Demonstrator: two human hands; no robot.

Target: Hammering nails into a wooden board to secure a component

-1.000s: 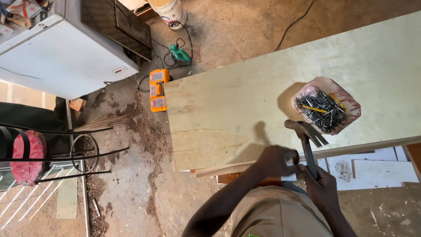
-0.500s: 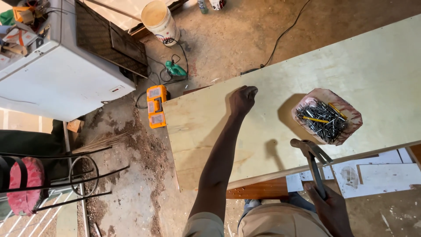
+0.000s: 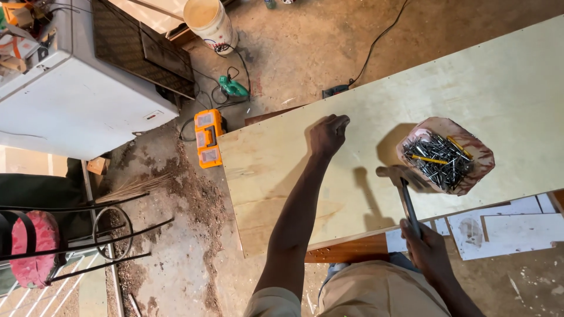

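Plywood sheet (image 3: 482, 100) fills the frame from 9 to 3 o'clock, lying flat across the work area above the dirt floor (image 3: 305, 47). Nailing looks to be the step in hand (a judgement); the next move calls for a nail set upright under the hammer's head. Left hand (image 3: 329, 134), arm stretched straight out, presses closed knuckles on the sheet near centre. Right hand (image 3: 427, 249), at 5 o'clock, grips the hammer (image 3: 404, 191), its head just beside the bowl of nails (image 3: 445, 155).

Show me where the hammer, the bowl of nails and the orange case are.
hammer (image 3: 406, 199), head view, on its dark handle.
bowl of nails (image 3: 477, 154), head view, on its pinkish rim.
orange case (image 3: 208, 140), head view, on its lid.
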